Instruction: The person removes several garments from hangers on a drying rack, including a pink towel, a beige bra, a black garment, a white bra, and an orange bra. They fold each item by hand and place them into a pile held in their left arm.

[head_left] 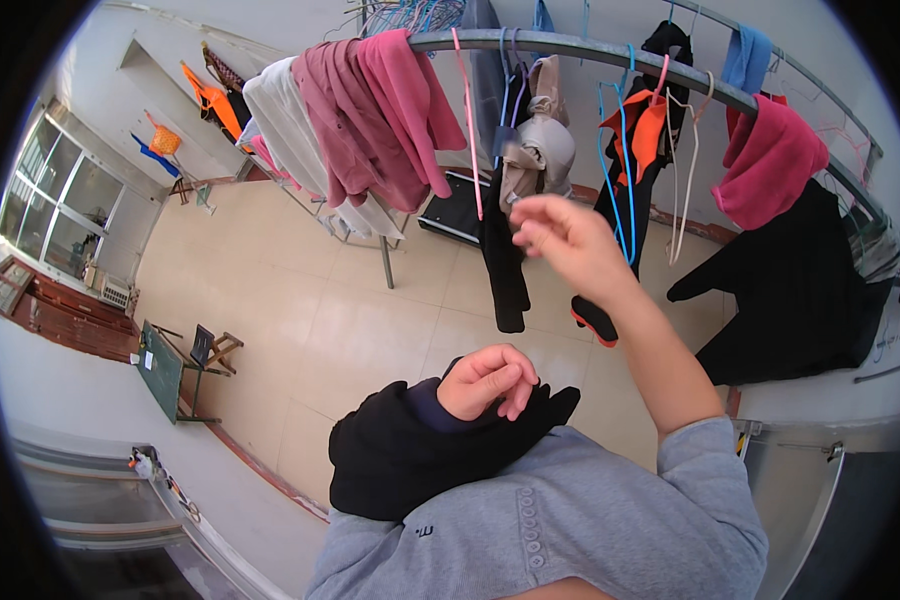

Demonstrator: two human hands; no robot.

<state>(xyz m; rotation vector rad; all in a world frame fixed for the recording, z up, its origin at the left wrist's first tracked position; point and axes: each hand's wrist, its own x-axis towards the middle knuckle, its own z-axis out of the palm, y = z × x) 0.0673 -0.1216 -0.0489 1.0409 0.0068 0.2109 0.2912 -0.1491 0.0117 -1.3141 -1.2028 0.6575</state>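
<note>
A: Where does the carried black garment (400,455) lie?
B: Draped over the left forearm, in front of the wearer's grey shirt (590,510). The left hand (488,383) emerges above it, palm side partly visible, fingers loosely curled; whether the fingertips pinch any cloth cannot be told at this angle.
A: And the right hand (568,238)?
B: Raised toward the rack, fingers bent, a narrow gap between thumb and fingertips with nothing held in it. The fingertips lie just below a beige garment (548,145), which hangs among other clothes.
A: What surrounds that garment?
B: A long black garment (508,290) hangs below and to its left, beside a pink hanger (469,130). To the right are a blue hanger (627,190) and a white hanger (678,210). Above runs a curved metal rail (580,48).
A: Farther out?
B: Mauve cloth (340,120) drapes toward the left end of the rail, a bright pink garment (770,165) toward the right. Beyond the pale tiled floor (360,330), at far left, stand a green table (160,370) and a folding stool (210,348).
</note>
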